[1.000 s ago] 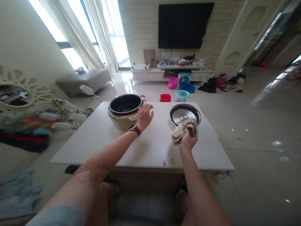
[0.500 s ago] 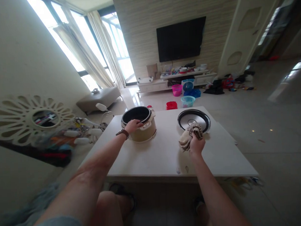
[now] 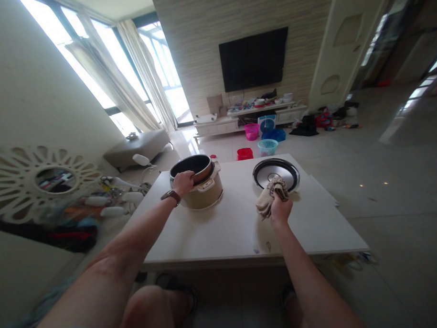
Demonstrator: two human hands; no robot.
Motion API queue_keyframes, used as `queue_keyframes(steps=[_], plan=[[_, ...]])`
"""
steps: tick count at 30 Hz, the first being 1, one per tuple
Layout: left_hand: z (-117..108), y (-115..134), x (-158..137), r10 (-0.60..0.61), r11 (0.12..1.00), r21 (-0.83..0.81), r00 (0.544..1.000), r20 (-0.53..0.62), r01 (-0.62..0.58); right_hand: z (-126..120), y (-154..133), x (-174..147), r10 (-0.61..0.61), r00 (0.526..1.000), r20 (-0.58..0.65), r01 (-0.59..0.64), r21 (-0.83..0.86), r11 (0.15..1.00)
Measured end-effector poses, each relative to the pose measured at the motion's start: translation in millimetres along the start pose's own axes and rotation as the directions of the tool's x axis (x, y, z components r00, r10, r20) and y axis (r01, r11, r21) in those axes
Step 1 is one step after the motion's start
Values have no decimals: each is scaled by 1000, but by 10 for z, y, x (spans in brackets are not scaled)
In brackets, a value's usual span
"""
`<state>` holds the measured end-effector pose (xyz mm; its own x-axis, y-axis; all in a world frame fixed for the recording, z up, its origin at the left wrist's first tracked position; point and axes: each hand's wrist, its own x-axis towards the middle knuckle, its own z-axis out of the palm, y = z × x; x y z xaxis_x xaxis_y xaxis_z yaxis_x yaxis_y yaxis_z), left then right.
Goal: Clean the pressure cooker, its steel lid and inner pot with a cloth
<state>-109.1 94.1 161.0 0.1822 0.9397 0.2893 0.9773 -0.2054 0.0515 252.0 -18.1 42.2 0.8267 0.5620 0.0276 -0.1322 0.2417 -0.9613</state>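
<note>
My left hand (image 3: 184,182) grips the near rim of a dark inner pot (image 3: 203,174) with a coppery outer wall. The pot sits tilted and partly raised inside a beige cooker body (image 3: 202,198) on the left of the white table (image 3: 224,235). My right hand (image 3: 281,209) is closed round a bunched beige and brown cloth (image 3: 266,200). Just beyond the cloth lies a round silver lid (image 3: 264,174) with a black rim, its near edge partly covered by the cloth.
On the floor past the table stand a red stool (image 3: 244,154), a turquoise basket (image 3: 268,147) and a pink basket (image 3: 252,131). A low cabinet (image 3: 217,128) under a television (image 3: 254,59) holds clutter. White lamp heads (image 3: 132,197) are left of the table.
My left hand has lifted the inner pot's near side, so its coppery wall now shows above the cooker. My right hand still holds the cloth by the lid. The view has shifted slightly.
</note>
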Motion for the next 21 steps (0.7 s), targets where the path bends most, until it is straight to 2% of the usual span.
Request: queue_keyframes(steps=[5, 9, 11, 13, 15, 17, 21], plan=[[-310, -54, 161, -86, 994, -78, 982, -167, 74, -52, -48, 25, -15, 1000, -8, 15, -17, 1000], [-810, -152, 373, -226, 951, -272, 929, -293, 145, -43, -73, 47, 6, 999, -32, -7, -18, 1000], [-1088, -184, 401, -271, 894, -436, 900, -342, 103, -32, -57, 63, 29, 998, -54, -30, -11, 1000], [-1332, -161, 346, -254, 876, -477, 904, -343, 65, -30, -18, 91, 57, 996, -70, -57, 3, 998], [-1514, -49, 212, -213, 861, -508, 916, -341, 11, -44, 36, 137, 78, 993, -87, -78, 9, 997], [-1628, 164, 17, -137, 830, -552, 931, -337, -78, -76, 90, 203, 101, 988, -116, -100, 15, 995], [-1663, 792, -473, 79, 852, -474, 950, -303, -222, -186, 155, 343, 140, 973, -183, -133, 54, 990]])
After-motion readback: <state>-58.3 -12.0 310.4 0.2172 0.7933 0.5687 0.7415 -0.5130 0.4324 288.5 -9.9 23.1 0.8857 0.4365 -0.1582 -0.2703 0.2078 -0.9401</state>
